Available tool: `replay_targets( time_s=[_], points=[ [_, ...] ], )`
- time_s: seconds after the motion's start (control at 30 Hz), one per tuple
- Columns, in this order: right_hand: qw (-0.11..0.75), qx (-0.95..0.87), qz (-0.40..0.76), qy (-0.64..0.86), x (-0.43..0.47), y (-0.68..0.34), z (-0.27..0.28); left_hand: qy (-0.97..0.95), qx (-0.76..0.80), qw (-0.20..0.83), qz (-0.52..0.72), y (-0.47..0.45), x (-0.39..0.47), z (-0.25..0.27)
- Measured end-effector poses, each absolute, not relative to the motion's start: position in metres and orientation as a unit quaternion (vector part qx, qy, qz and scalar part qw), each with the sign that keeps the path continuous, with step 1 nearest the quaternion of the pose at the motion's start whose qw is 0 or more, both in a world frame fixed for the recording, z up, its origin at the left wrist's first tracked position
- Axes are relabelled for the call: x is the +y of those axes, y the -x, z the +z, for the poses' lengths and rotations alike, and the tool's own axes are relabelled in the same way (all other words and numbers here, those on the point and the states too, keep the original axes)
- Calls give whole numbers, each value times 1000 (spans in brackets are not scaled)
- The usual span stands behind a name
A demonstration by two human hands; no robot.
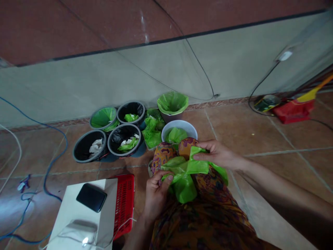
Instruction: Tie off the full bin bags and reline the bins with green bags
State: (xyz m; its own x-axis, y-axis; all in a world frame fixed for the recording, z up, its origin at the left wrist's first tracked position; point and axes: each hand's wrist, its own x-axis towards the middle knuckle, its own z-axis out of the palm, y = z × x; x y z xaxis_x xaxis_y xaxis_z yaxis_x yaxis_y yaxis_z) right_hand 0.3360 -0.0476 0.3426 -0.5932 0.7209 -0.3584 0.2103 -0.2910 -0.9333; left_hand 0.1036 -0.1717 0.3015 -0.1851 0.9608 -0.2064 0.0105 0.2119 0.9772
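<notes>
Head view: four grey-rimmed round plastic bins (pixel 140 149), three lined black, one green, are stood near the wall-side edge of the brown tiled floor (pixel 229 125); one green-lined bin (pixel 172 117) and one round white plastic basin (pixel 192 131) are set to their right. One bright-green thin plastic bag (pixel 197 166) is held between both hands, over the lap. Its left end is pinched by the left hand (pixel 157 189), thumb uppermost; its upper right part is pinched by the right hand (pixel 215 152), forearm slanted in from the right.
</notes>
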Motion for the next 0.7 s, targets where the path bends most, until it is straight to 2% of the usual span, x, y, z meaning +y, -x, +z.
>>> replay_targets(
  time_s=[0.23,0.37,0.43,0.53,0.57,0.7],
  points=[
    [289,-478,653,512,-36,-355,352,-415,625,441,492,-98,-178,294],
    [394,-447,533,600,-24,-387,355,-474,636,372,482,-101,-187,291],
    [341,-483,520,617,-30,-390,351,-495,663,342,445,-111,-192,288],
    [145,-620,566,523,-56,-369,336,-495,716,334,361,-136,-198,282],
    [111,-668,557,481,-67,-358,330,-495,725,338,339,-145,-199,281],
    [97,-763,521,370,-99,-322,308,-484,726,369,320,-172,-197,280]
  ],
)
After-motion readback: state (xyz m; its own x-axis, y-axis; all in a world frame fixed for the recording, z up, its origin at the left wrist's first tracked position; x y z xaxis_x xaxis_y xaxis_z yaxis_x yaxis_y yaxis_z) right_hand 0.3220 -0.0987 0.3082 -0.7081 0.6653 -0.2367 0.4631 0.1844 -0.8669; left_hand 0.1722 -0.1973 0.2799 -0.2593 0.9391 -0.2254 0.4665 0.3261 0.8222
